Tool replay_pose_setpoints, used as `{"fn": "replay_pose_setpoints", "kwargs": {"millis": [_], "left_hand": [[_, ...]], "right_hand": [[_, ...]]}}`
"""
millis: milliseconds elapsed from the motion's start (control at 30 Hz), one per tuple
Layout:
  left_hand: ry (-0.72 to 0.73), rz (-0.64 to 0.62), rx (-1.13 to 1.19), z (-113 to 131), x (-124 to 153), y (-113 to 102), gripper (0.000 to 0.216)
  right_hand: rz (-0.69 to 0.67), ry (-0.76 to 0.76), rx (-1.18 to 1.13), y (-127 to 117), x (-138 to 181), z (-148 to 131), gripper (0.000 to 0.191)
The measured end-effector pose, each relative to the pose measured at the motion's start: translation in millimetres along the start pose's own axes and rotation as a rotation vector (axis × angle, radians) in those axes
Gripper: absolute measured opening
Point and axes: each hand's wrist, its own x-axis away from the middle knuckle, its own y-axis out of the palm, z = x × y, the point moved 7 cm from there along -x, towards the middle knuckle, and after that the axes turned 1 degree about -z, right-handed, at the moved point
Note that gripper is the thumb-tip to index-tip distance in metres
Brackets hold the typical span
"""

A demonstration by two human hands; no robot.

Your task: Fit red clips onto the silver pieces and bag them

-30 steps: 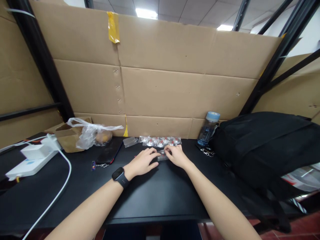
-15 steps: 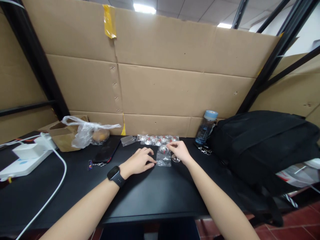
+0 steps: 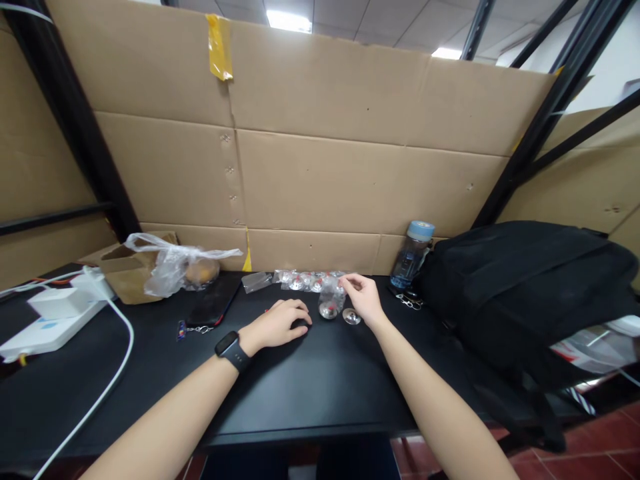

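Note:
My right hand (image 3: 364,297) pinches the upper edge of a small clear plastic bag (image 3: 331,288). A shiny round metal disc (image 3: 328,311) with a red spot shows at the bag's lower end. Just below my right hand, a second metal disc (image 3: 351,317) lies loose on the black table. My left hand (image 3: 281,325) rests on the table left of the bag, fingers apart, holding nothing. A bit of red shows beside its knuckles, too small to name. Behind the bag is a row of bagged metal discs (image 3: 303,281) with red spots, partly hidden by my right fingers.
A flat clear wrapper (image 3: 257,282) and a black phone (image 3: 214,301) lie to the left. Further left are a knotted plastic bag (image 3: 167,267) and a white power strip (image 3: 55,327). On the right stand a water bottle (image 3: 413,255) and a black backpack (image 3: 525,300). Cardboard (image 3: 310,180) walls the back.
The small bag has turned over: its loose plastic now points away from me and the disc sits nearer. My right hand moved slightly; my left no longer touches the bag.

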Motion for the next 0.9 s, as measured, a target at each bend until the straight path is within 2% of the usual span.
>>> {"fn": "replay_pose_setpoints", "kwargs": {"millis": [67, 133, 300, 400, 500, 633, 767, 900], "left_hand": [[0.006, 0.006, 0.007, 0.0, -0.6, -1.7, 0.019], [0.000, 0.064, 0.023, 0.5, -1.5, -8.6, 0.020], [-0.114, 0.386, 0.222, 0.9, -0.2, -38.5, 0.024], [-0.148, 0.485, 0.423, 4.9, -0.8, -42.2, 0.031], [-0.142, 0.519, 0.609, 9.7, -4.0, -36.5, 0.039], [-0.139, 0.511, 0.765, 10.1, -7.3, -27.0, 0.033], [-0.160, 0.544, 0.742, 3.1, -5.2, -27.9, 0.020], [-0.220, 0.562, 0.718, -7.3, -2.8, -28.2, 0.024]], "right_hand": [[0.049, -0.035, 0.000, -5.8, -0.3, -3.3, 0.033], [0.104, -0.071, -0.005, -11.6, 0.7, -8.3, 0.036], [0.128, -0.110, 0.007, -10.7, 6.3, -20.6, 0.043], [0.110, -0.098, -0.014, -1.3, 11.0, -25.5, 0.041], [0.063, -0.074, -0.058, 12.2, 15.7, -27.2, 0.040], [-0.017, -0.014, -0.095, 27.2, 18.7, -22.5, 0.042], [-0.044, 0.011, -0.145, 27.7, 17.2, -18.9, 0.043], [-0.249, 0.052, -0.167, 36.6, 19.3, -17.6, 0.058]]}}
